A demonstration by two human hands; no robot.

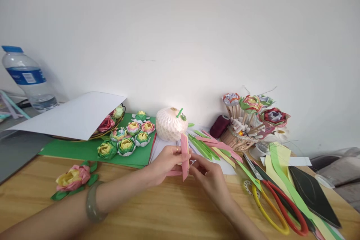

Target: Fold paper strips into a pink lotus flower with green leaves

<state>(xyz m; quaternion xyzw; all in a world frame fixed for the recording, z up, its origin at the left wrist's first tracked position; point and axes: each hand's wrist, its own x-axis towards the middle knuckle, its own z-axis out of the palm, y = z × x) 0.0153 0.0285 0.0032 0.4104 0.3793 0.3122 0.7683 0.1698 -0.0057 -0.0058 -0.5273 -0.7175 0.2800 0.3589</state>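
Near the middle of the wooden table (157,210), my left hand (168,161) pinches a pink paper strip (185,157) that stands nearly upright. My right hand (205,170) has its thumb and fingers closed on the strip's right edge, where a pale yellow layer shows. Another pink piece (173,173) sticks out below my left fingers. Just behind the hands is a white round textured object (169,124) with a green stick on top. Pink, green and yellow paper strips (206,146) lie loose on white paper behind my right hand.
Folded paper flowers (126,145) sit on green sheets (73,152) at left, beside a larger pink flower (73,178). A water bottle (29,78) stands far left. At right are scissors (284,206), purple thread (219,126) and a basket (239,138) of paper flowers.
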